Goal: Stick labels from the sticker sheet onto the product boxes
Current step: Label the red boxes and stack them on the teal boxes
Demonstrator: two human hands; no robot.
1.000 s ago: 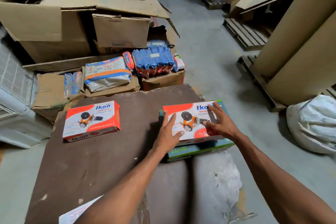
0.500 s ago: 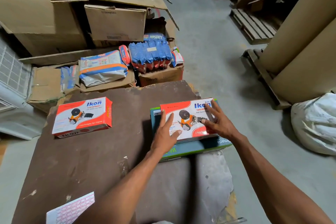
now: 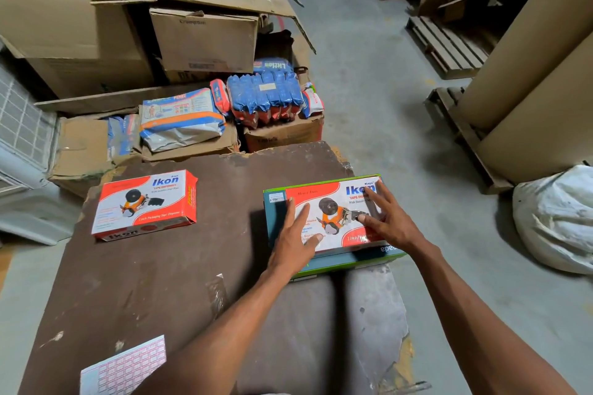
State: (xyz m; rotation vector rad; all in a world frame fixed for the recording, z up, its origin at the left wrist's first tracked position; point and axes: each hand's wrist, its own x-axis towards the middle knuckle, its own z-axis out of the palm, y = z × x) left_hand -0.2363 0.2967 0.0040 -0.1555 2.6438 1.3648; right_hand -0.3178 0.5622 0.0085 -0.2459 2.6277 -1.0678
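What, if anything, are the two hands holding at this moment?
Nothing is gripped: the left hand and right hand rest flat on the Ikon tape dispenser box.

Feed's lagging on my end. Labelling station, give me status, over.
Both hands flat, left hand and right hand, on the orange box atop the teal box. Sticker sheet untouched, near edge. Second orange box apart, left. Nothing obstructing.

You stand on a grey concrete floor (image 3: 369,80). Ahead, beyond the worn brown desk (image 3: 154,272), lie crushed cardboard cartons (image 3: 202,38). To your right, big brown paper rolls (image 3: 529,74) rest on wooden pallets (image 3: 446,45), beside a white sack (image 3: 555,218).
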